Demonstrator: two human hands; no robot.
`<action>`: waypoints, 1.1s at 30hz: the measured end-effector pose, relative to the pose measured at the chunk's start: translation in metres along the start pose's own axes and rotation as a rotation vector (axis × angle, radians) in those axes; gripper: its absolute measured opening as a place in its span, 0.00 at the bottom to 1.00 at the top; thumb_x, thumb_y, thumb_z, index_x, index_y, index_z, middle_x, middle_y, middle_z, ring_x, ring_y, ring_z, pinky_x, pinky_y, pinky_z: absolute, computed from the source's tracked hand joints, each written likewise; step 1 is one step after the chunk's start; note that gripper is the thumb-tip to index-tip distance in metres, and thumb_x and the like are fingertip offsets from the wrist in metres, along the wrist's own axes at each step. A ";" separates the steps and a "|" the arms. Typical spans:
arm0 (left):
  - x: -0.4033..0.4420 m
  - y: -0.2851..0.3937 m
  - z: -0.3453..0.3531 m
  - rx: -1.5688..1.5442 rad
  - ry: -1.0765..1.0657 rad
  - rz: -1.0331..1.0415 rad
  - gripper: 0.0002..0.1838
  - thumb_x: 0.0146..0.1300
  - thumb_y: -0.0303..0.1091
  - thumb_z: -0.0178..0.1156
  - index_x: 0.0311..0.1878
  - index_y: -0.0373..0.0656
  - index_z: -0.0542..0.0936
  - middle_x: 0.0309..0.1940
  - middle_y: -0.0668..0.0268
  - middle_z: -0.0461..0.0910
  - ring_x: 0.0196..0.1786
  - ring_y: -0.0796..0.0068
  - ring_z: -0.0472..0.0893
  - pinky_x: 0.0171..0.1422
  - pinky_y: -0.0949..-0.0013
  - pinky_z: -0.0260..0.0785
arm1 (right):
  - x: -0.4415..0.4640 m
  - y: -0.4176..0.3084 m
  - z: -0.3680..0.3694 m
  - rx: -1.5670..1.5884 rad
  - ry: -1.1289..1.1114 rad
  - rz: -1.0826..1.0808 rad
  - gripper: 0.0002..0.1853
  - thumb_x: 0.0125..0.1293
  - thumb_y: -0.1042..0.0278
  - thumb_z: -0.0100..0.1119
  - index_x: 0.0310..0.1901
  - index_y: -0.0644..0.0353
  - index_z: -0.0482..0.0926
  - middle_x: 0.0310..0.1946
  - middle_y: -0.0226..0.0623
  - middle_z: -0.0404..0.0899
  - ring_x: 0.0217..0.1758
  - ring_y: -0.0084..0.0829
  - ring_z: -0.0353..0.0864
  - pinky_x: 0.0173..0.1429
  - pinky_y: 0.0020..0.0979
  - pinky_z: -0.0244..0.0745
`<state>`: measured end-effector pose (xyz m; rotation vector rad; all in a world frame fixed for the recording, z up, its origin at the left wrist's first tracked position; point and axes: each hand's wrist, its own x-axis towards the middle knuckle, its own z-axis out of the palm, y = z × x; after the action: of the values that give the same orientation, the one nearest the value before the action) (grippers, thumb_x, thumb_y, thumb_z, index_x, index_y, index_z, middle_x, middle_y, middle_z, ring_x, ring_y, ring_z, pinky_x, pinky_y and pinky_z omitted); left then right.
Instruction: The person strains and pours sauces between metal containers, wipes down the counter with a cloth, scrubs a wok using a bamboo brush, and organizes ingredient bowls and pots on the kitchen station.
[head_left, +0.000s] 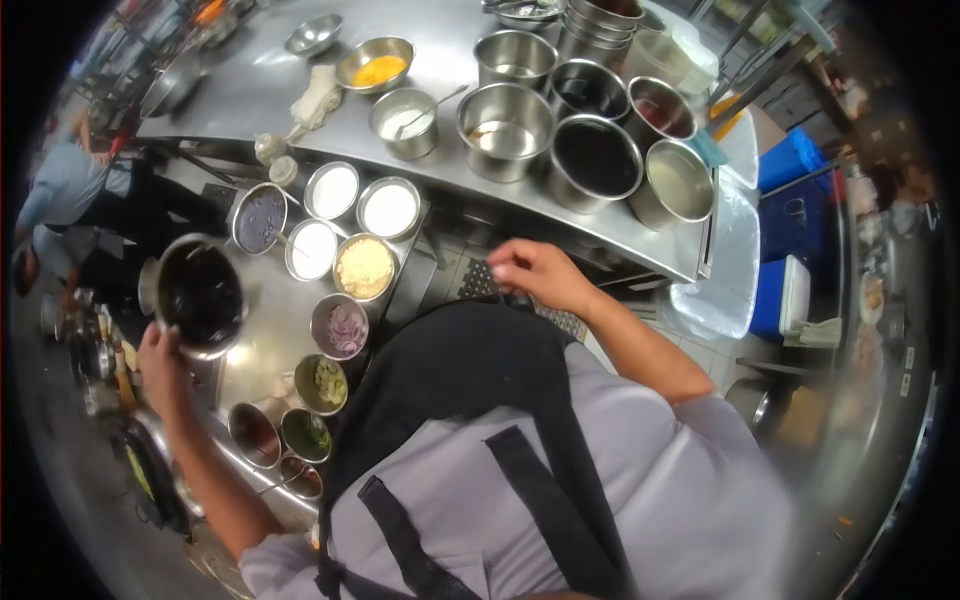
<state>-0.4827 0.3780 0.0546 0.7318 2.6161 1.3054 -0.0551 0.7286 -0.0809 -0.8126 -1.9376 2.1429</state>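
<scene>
On the left, my left hand (162, 358) is closed on the rim of a metal pot (203, 297) that tilts toward me, its inside dark. Close behind that pot is a container of dark sauce (260, 217) with a handle in it. My right hand (536, 274) is raised in front of my black apron (470, 360), fingers curled together; whatever they hold, if anything, is hidden. Between my hands, beside the apron, stand metal containers of white contents (312, 250), a yellow crumbly food (364, 267), sliced red onion (340, 328) and pale green slices (322, 385).
A steel table (440, 60) ahead carries several metal pots, including a dark-filled one (596, 160), and a bowl of yellow liquid (378, 68). A plastic-lined bin (725, 270) stands at the right. Another person (75, 195) is at the far left.
</scene>
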 end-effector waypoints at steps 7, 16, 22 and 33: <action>0.014 0.181 0.190 -0.218 -0.367 -0.038 0.02 0.59 0.29 0.57 0.32 0.42 0.77 0.24 0.73 0.71 0.25 0.84 0.69 0.26 0.78 0.60 | 0.030 -0.126 -0.078 0.202 -0.195 -0.090 0.18 0.73 0.62 0.53 0.58 0.63 0.72 0.43 0.39 0.80 0.41 0.28 0.84 0.39 0.26 0.81; 0.041 0.286 0.333 -0.226 -0.467 0.113 0.06 0.58 0.28 0.61 0.27 0.38 0.77 0.22 0.71 0.72 0.22 0.81 0.72 0.25 0.73 0.70 | 0.056 -0.161 -0.187 0.152 0.008 -0.122 0.11 0.71 0.60 0.56 0.44 0.60 0.74 0.42 0.35 0.77 0.42 0.29 0.81 0.38 0.30 0.84; 0.059 0.304 0.368 -0.252 -0.443 0.186 0.14 0.58 0.28 0.61 0.21 0.40 0.67 0.21 0.69 0.69 0.24 0.79 0.76 0.29 0.72 0.75 | 0.097 -0.158 -0.224 0.133 0.012 -0.113 0.07 0.64 0.76 0.62 0.35 0.59 0.71 0.31 0.30 0.74 0.33 0.23 0.80 0.38 0.26 0.87; 0.065 0.268 0.392 -0.134 -0.351 0.787 0.10 0.59 0.24 0.59 0.26 0.34 0.69 0.59 0.58 0.78 0.46 0.69 0.78 0.47 0.69 0.69 | 0.133 -0.110 -0.229 -0.482 0.205 -0.519 0.10 0.57 0.84 0.63 0.30 0.63 0.69 0.41 0.33 0.73 0.37 0.25 0.81 0.45 0.25 0.79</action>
<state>-0.3163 0.8268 0.0275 1.8783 1.9849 1.3080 -0.0858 1.0077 -0.0211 -0.4816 -2.2630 1.2765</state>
